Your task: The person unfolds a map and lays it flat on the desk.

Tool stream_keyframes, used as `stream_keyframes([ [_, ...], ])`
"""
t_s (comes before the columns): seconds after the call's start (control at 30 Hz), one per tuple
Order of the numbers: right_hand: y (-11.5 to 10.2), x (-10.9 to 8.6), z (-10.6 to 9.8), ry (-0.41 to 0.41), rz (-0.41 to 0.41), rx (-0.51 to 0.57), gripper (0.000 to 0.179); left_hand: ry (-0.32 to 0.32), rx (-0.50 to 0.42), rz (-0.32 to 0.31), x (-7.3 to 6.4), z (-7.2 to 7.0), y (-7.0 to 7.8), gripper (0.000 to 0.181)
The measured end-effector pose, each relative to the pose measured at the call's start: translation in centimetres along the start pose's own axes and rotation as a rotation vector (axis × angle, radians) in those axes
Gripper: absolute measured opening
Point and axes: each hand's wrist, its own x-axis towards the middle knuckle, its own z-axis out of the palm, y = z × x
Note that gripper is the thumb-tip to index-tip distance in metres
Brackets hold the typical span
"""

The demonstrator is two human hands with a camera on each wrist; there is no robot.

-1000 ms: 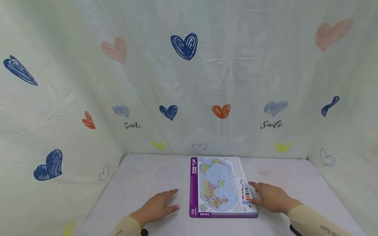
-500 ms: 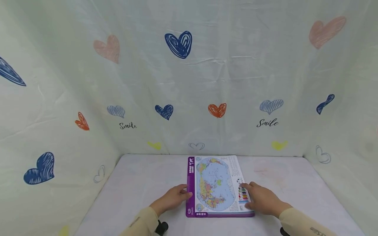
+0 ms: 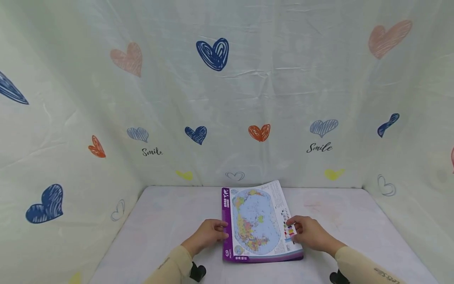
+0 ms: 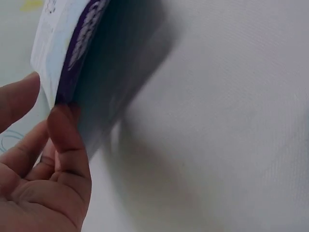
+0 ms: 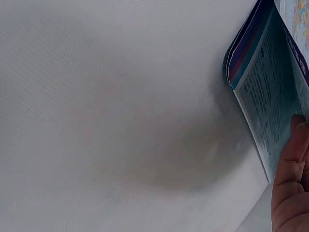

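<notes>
A thin map booklet with a purple border lies near the middle of the table, a world map turned sideways on its face. My left hand grips its left purple edge, thumb above. On the right edge, my right hand pinches the upper leaf, which bows up at its far right corner. The right wrist view shows a teal page of text below that raised leaf, with the right fingers close to it. In the left wrist view, the left fingers press under the booklet's edge.
The table has a pale cloth top. A whitish curtain printed with hearts and "Smile" hangs behind it and along both sides. Dark wrist-worn gear sits below each hand.
My left hand has come right onto the booklet's left edge. My right hand has taken hold of the right edge, and the upper leaf has risen there. The view has shifted slightly.
</notes>
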Motion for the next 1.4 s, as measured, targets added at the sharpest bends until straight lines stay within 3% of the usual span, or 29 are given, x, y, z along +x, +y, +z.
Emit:
stream_keyframes([
  [0.17,-0.1,0.0,-0.1,-0.011,0.035,0.012,0.033,0.038,0.035,0.043,0.3,0.2,-0.6,0.038],
  [0.37,0.0,0.0,-0.2,-0.029,0.031,0.032,0.032,0.090,0.073,0.041,0.5,0.4,-0.8,0.037],
  [0.9,0.5,0.0,-0.8,-0.026,0.011,0.097,0.034,0.098,0.074,0.045,0.3,0.2,-0.7,0.039],
  [1.4,1.5,-0.3,-2.1,0.001,-0.012,0.123,0.035,0.113,0.074,0.047,0.0,-0.9,-0.9,0.040],
])
